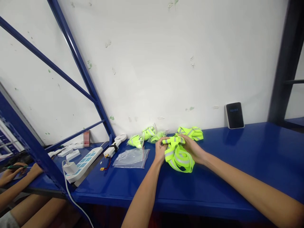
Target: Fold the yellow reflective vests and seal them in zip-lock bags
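Between my two hands hangs a bundle of neon-yellow reflective strap (179, 156) with grey stripes, its loops drooping over the blue table (228, 177). My left hand (161, 148) is closed on the bundle's upper left edge. At its upper right, my right hand (190, 146) grips the same strap, fingers partly hidden behind it. Just beyond lies another reflective strap (196, 133), loosely folded. Left of my hands are several straps packed in clear bags, among them one bagged strap (136, 141). Flat clear zip bags (131, 158) rest in front of these.
A white handheld fan (120, 138) and a wired white box (111, 150) lie left of the bags. A power strip (85, 163) runs beside the blue frame post (30, 139). A black-faced device (234, 115) leans on the wall. Another person's hands (14, 173) are at far left.
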